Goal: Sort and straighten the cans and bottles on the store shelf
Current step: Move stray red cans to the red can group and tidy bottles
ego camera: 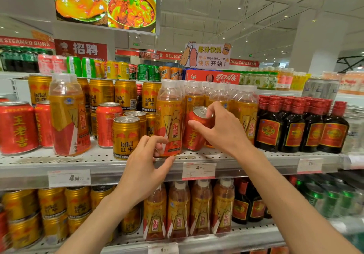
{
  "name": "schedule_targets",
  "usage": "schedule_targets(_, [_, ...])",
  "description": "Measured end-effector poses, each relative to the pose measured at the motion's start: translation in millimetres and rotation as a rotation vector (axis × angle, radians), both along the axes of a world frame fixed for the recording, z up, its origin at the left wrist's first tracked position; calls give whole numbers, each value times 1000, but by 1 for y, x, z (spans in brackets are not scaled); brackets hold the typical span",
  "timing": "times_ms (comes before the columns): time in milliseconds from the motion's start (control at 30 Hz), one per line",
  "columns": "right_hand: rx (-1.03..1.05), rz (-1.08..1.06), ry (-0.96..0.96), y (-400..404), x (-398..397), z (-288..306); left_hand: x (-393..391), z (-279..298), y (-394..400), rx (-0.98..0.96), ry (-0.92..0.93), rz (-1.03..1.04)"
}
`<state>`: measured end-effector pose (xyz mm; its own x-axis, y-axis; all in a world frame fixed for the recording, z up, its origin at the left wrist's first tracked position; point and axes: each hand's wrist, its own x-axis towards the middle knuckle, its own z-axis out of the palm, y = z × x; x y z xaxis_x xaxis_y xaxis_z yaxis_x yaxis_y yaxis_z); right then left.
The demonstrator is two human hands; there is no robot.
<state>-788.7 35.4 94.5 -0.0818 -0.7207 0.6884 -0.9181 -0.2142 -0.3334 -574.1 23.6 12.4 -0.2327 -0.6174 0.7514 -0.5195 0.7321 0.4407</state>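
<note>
My right hand [220,127] grips a red can [194,135] that tilts to the right among the orange-labelled bottles [244,114] on the middle shelf [118,167]. My left hand [145,167] is at the shelf's front edge, its fingers curled around the base of the front orange-labelled bottle [171,120]. A gold Red Bull can [126,135] stands just left of that bottle. Further left a lone orange-labelled bottle [68,114] stands among red cans [16,127] and gold cans.
Dark bottles with red caps [299,125] fill the shelf's right side. The lower shelf [236,238] holds gold cans, orange-labelled bottles, dark bottles and green cans. Mixed cans and a red carton [212,77] sit on top. Price tags [199,170] line the edge.
</note>
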Motion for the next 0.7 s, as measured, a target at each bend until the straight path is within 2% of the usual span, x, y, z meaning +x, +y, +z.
schedule_targets(133, [-32,11,-105,17,-10,-7,0,-1,2,29,17,-16])
schedule_targets(367, [9,188,-539,43,-21,-26,-17,-4,15,23,-53,-62])
schedule_targets(700, [129,387,-772,70,-18,-46,-26,-2,33,101,-6,-112])
